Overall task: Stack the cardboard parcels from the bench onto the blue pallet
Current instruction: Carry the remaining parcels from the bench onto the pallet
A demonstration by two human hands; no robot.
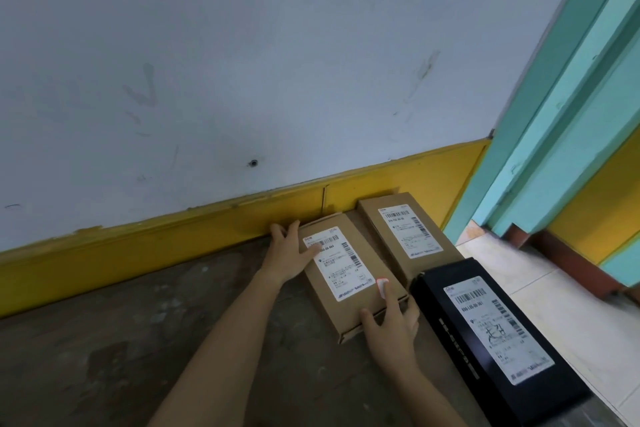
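A flat cardboard parcel (349,279) with a white label lies on the dark bench (138,340) near the yellow wall strip. My left hand (289,255) holds its far left corner, with the thumb on the label and the fingers spread along the edge. My right hand (389,322) grips its near right corner, one finger lying on top and the thumb at the front edge. A second cardboard parcel (408,234) lies just to the right, against the wall. The blue pallet is out of view.
A long black parcel (495,336) with a white label lies at the bench's right end, touching the second parcel. Beyond it are a white tiled floor (554,295) and a teal door frame (568,97). A grey wall (242,62) rises behind the bench.
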